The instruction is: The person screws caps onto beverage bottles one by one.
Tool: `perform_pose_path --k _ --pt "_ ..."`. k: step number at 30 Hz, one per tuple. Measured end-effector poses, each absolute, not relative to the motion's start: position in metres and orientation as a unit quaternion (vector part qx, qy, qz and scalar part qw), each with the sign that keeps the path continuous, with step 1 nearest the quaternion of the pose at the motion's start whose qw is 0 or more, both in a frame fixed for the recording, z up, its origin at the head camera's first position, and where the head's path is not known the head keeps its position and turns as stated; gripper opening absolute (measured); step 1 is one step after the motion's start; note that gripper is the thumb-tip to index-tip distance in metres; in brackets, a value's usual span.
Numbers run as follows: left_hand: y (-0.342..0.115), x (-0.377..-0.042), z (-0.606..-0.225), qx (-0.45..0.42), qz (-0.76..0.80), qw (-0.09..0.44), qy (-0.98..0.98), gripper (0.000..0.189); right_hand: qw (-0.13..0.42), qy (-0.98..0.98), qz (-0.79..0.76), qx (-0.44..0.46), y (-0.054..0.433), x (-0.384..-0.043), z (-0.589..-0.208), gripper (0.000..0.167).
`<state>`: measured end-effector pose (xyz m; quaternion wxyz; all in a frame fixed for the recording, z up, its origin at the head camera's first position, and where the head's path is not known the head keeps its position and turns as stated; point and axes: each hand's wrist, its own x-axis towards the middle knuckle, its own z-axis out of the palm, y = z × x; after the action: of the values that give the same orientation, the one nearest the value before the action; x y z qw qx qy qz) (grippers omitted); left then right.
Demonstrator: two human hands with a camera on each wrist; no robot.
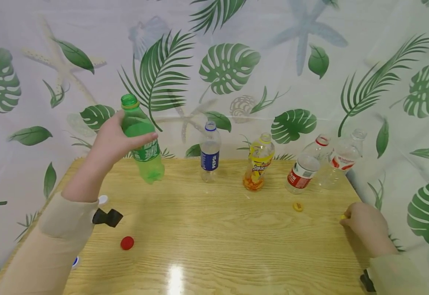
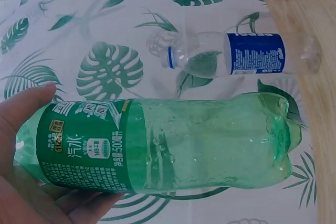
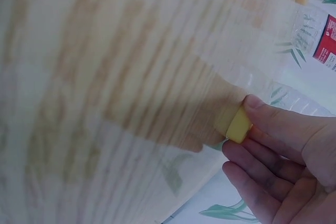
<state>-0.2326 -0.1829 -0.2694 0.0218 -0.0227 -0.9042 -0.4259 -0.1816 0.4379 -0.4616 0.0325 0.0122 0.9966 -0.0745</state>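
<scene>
Clock from middle of table (image 1: 214,221). Four bottles stand behind: blue-label one (image 1: 209,162) at 12, yellow-label one (image 1: 260,162) at 1, two red-and-white-label ones (image 1: 301,175) at 2. Four loose caps: white (image 1: 103,199), red (image 1: 127,243), blue-and-white (image 1: 75,262) (left sleeve (image 1: 46,241) partly blocking) around 9; yellow-orange (image 1: 297,207) near 3. Left hand (image 1: 120,141) raised, curled round one tilted green bottle (image 1: 149,157), 10–11. Right hand (image 1: 367,225) at 3, pinching one yellow cap (image 3: 239,125).

A wooden table (image 1: 218,233) against leaf-printed sheeting (image 1: 266,24) suggests a staged set.
</scene>
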Motion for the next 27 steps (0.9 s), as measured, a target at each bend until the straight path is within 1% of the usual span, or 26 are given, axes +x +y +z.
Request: perform_pose_path --k 7,12,18,27 --pt "-0.167 -0.217 -0.256 -0.044 -0.399 0.022 -0.916 0.085 0.033 0.996 -0.078 0.007 0.439 -0.181 -0.463 0.023" --pt "-0.154 -0.207 -0.25 -0.065 -0.396 0.005 -0.916 0.08 0.037 0.996 -0.08 0.012 0.439 -0.182 -0.46 0.025" --pt "-0.142 -0.201 -0.249 -0.094 -0.401 -0.011 -0.911 0.071 0.064 0.995 -0.076 0.021 0.442 -0.185 -0.461 0.025" --pt "-0.124 -0.192 -0.255 -0.136 -0.412 -0.023 -0.901 0.065 0.069 0.994 -0.082 0.028 0.441 -0.185 -0.46 0.028"
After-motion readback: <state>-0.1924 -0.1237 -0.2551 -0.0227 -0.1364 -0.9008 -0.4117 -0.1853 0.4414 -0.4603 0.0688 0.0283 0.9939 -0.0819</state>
